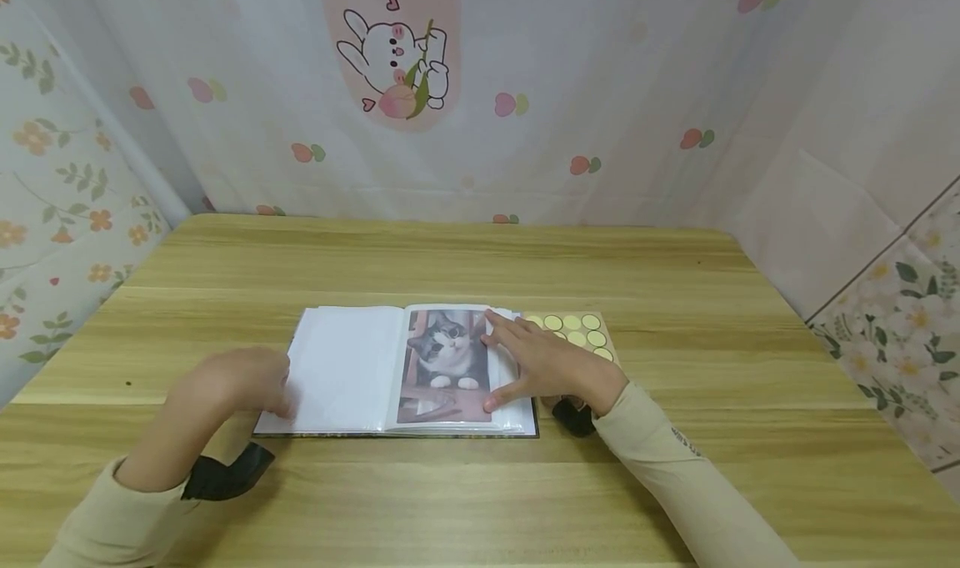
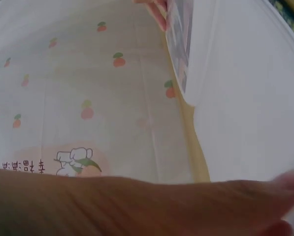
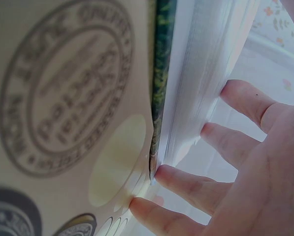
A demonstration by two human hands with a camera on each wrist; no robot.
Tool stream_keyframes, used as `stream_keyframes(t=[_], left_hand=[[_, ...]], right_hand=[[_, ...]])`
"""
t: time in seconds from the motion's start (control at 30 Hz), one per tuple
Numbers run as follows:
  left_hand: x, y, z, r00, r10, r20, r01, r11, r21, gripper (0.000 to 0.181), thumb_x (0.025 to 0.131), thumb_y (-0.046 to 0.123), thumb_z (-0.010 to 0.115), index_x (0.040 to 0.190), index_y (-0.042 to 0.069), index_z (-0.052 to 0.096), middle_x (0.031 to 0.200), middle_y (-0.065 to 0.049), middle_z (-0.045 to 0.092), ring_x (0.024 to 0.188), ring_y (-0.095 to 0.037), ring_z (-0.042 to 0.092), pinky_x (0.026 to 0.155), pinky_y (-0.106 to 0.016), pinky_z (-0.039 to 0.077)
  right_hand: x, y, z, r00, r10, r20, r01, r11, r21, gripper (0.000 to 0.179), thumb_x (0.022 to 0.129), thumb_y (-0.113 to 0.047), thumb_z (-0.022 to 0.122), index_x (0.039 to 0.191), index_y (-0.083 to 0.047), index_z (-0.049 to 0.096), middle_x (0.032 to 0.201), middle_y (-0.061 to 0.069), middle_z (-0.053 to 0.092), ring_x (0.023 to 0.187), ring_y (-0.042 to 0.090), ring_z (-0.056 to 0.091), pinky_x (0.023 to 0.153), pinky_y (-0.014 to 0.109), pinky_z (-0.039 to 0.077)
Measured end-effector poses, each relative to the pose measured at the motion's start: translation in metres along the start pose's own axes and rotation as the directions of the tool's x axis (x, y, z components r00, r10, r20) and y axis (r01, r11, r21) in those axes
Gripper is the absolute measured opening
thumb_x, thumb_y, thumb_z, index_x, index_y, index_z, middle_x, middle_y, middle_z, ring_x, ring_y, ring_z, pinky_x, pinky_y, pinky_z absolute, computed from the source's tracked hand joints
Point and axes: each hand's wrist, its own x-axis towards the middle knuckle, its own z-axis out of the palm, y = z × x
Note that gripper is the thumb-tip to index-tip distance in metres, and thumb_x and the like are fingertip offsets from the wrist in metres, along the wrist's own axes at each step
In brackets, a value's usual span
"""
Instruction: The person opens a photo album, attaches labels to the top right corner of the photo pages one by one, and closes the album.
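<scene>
An open photo album [image 1: 345,368] lies flat, its left page blank white. A cat photo [image 1: 448,355] shows on the right page under a clear sleeve. My right hand [image 1: 551,364] spreads its fingers over the right page's outer edge, thumb low on the photo's side. In the right wrist view, those fingertips [image 3: 166,174] reach along the edge of the page stack. At the album's left edge is my left hand [image 1: 240,380], slightly blurred, fingers bent loosely downward. In the left wrist view, the left hand [image 2: 151,206] crosses in front of the white page; nothing shows in its grasp.
A sheet of round stickers [image 1: 592,322] lies right of the album, partly behind the right hand and forearm. Its printed circular labels [image 3: 65,88] appear close up in the right wrist view. Wooden tabletop [image 1: 480,259] surrounds the album, with a patterned curtain [image 1: 525,159] behind.
</scene>
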Motion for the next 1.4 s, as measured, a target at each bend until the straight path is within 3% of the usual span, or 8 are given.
stream_keyframes(t=[0.13,0.23,0.43,0.6,0.7,0.8,1.07,1.4], left_hand=[[0.004,0.009,0.002,0.995,0.023,-0.099,-0.028,0.999,-0.043,0.023,0.081,0.021,0.066,0.069,0.007,0.052,0.064,0.001,0.043,0.059,-0.014,0.039,0.052,-0.027,0.031],[0.008,0.019,0.004,0.979,0.049,-0.198,-0.061,0.997,-0.056,0.022,0.085,0.026,0.065,0.079,0.006,0.056,0.071,-0.001,0.052,0.062,-0.015,0.045,0.054,-0.028,0.035],[0.017,0.045,0.014,0.899,0.192,-0.394,-0.215,0.976,-0.016,0.03,0.086,0.025,0.064,0.104,0.001,0.059,0.098,-0.013,0.062,0.084,-0.026,0.06,0.074,-0.041,0.049],[0.023,0.066,0.029,0.843,0.304,-0.443,-0.35,0.936,-0.023,0.04,0.087,0.023,0.065,0.118,-0.001,0.055,0.113,-0.017,0.059,0.105,-0.034,0.057,0.089,-0.046,0.047],[0.025,0.075,0.037,0.82,0.345,-0.457,-0.4,0.916,-0.026,0.047,0.087,0.025,0.065,0.124,-0.001,0.053,0.118,-0.017,0.056,0.11,-0.035,0.054,0.093,-0.046,0.045],[0.026,0.08,0.043,0.816,0.348,-0.461,-0.408,0.913,-0.032,0.053,0.088,0.03,0.064,0.13,0.0,0.049,0.125,-0.017,0.052,0.115,-0.034,0.052,0.094,-0.046,0.045],[0.029,0.085,0.051,0.853,0.32,-0.413,-0.35,0.937,0.003,0.062,0.084,0.048,0.062,0.137,0.019,0.047,0.138,-0.016,0.042,0.115,-0.037,0.049,0.08,-0.052,0.05],[0.028,0.088,0.052,0.842,0.344,-0.415,-0.368,0.93,0.025,0.06,0.083,0.05,0.062,0.136,0.024,0.049,0.139,-0.021,0.039,0.111,-0.039,0.05,0.075,-0.05,0.052]], right_hand=[[0.0,0.0,0.0,1.0,0.005,0.003,-0.005,1.0,0.004,0.09,0.071,-0.065,0.064,0.14,-0.012,0.039,0.158,0.007,0.003,0.141,0.042,0.012,0.113,0.053,0.015],[0.0,0.0,0.0,1.0,0.003,0.001,-0.003,1.0,0.002,0.091,0.071,-0.065,0.064,0.141,-0.012,0.039,0.158,0.007,0.003,0.141,0.042,0.012,0.113,0.053,0.015],[0.0,-0.001,0.001,1.0,-0.008,0.003,0.008,1.0,0.006,0.09,0.072,-0.064,0.064,0.14,-0.011,0.037,0.157,0.008,0.004,0.141,0.04,0.013,0.113,0.053,0.016],[0.001,-0.001,0.001,1.0,-0.015,-0.001,0.015,1.0,-0.006,0.088,0.072,-0.064,0.063,0.139,-0.012,0.039,0.157,0.008,0.005,0.141,0.04,0.014,0.113,0.052,0.016],[0.001,-0.001,0.001,1.0,-0.017,-0.002,0.017,1.0,-0.009,0.088,0.072,-0.064,0.063,0.139,-0.012,0.039,0.157,0.009,0.005,0.141,0.04,0.014,0.113,0.052,0.016],[0.001,-0.001,0.0,1.0,-0.013,-0.002,0.013,1.0,-0.003,0.089,0.073,-0.064,0.064,0.14,-0.012,0.037,0.157,0.008,0.005,0.141,0.04,0.014,0.113,0.052,0.017],[0.001,-0.002,0.001,1.0,-0.018,-0.001,0.018,1.0,0.006,0.093,0.072,-0.063,0.064,0.142,-0.01,0.034,0.157,0.01,0.006,0.141,0.039,0.014,0.113,0.051,0.015],[0.001,-0.001,-0.003,1.0,0.018,0.011,-0.019,0.999,0.046,0.093,0.071,-0.066,0.063,0.143,-0.013,0.035,0.157,0.008,0.007,0.143,0.032,0.012,0.114,0.05,0.015]])
